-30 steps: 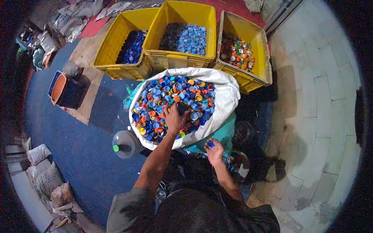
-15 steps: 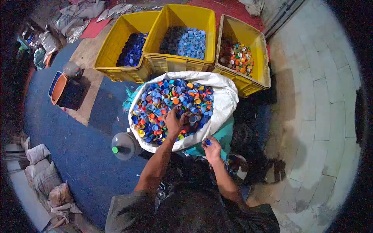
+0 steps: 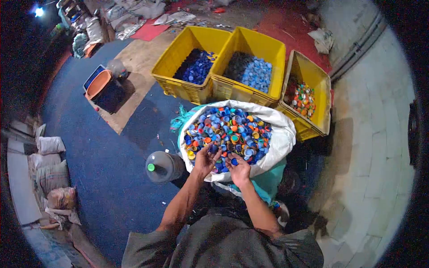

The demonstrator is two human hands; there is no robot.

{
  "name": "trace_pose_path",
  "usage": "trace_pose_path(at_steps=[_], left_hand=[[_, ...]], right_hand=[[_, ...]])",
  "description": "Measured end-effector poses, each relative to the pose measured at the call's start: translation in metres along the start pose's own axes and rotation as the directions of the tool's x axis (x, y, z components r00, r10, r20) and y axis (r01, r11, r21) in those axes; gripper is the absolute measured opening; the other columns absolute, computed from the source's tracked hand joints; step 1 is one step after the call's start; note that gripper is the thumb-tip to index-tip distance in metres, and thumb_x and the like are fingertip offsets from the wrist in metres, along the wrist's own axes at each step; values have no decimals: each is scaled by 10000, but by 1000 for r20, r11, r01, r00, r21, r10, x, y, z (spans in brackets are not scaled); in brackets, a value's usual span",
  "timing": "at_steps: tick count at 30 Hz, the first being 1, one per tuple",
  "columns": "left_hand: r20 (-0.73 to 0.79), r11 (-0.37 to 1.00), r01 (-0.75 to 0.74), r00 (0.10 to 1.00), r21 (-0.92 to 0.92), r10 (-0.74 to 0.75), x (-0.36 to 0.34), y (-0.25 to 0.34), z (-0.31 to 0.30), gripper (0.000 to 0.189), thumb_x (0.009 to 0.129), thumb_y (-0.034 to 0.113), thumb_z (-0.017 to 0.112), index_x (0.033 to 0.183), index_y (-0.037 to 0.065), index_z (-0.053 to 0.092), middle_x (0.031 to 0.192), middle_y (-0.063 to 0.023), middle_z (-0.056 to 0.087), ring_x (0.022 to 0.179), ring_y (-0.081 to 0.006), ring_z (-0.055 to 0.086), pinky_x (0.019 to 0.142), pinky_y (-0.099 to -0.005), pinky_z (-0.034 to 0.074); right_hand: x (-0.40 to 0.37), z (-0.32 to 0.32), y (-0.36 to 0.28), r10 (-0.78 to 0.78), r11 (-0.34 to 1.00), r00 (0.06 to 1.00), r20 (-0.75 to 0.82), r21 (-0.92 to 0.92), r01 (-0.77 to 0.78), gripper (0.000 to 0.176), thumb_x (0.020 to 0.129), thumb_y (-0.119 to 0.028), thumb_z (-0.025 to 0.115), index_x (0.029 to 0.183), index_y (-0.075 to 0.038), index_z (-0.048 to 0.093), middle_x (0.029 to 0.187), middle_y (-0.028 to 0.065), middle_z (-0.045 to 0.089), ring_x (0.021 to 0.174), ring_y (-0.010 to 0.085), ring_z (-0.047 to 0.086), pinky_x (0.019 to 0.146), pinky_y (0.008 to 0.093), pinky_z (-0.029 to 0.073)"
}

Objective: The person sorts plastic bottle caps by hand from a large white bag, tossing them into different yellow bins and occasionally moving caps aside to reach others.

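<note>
A white woven sack (image 3: 282,129), its rim rolled outward, is full of mixed plastic bottle caps (image 3: 237,127), mostly blue with some orange, yellow and green. Over the near edge of the heap, my left hand (image 3: 205,163) has its fingers curled around what looks like a dark blue cap. Beside it my right hand (image 3: 240,172) is palm up and cupped, with a blue bottle cap (image 3: 234,162) at its fingers. The two hands are close together but apart.
Behind the sack stand yellow crates holding dark blue caps (image 3: 196,71), light blue caps (image 3: 258,73) and multicoloured caps (image 3: 304,100). A large clear jug (image 3: 166,167) with a green cap sits left of the sack. Farther left is an orange basin (image 3: 98,85); a block wall (image 3: 371,134) runs along the right.
My left hand has drawn back from the middle of the heap to its near edge. My right hand has come up over the sack beside it. The view has shifted.
</note>
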State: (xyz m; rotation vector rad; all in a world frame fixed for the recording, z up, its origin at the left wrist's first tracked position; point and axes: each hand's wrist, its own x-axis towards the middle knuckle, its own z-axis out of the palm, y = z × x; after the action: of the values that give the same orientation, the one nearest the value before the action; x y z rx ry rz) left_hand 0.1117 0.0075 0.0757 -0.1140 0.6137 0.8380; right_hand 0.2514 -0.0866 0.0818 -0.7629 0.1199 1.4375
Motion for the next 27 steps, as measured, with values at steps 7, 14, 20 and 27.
trace_pose_path(at_steps=[7,14,20,27], left_hand=[[-62,996,-77,995,54,80,-12,32,-22,265,890,144,502,1098,-19,521,1045,-157,567,981,-314,574,827,-365,538],[-182,997,11,983,79,4,50,86,-17,236,898,132,458,1061,-28,516,1044,-172,571,932,-290,599,811,-350,543],[90,974,-224,971,31,221,77,202,177,344,902,276,464,607,141,350,460,17,283,407,-127,288,460,-263,357],[-40,968,-212,975,137,219,110,219,94,298,897,296,480,715,72,403,531,-18,364,468,-147,345,524,-264,399]], right_hand=[[26,20,43,134,990,990,-47,39,-132,348,729,-126,499,1049,7,530,1046,127,560,1022,276,502,946,409,392],[90,80,50,55,998,997,-56,40,-53,189,694,-107,516,852,-9,488,924,100,528,843,244,535,805,357,446],[206,224,-18,-98,983,944,316,176,44,191,742,-149,487,600,-57,399,756,142,512,862,307,477,911,420,389],[193,214,-23,-212,973,977,3,98,211,406,755,-124,464,1028,157,360,1218,276,370,1273,421,272,1082,489,229]])
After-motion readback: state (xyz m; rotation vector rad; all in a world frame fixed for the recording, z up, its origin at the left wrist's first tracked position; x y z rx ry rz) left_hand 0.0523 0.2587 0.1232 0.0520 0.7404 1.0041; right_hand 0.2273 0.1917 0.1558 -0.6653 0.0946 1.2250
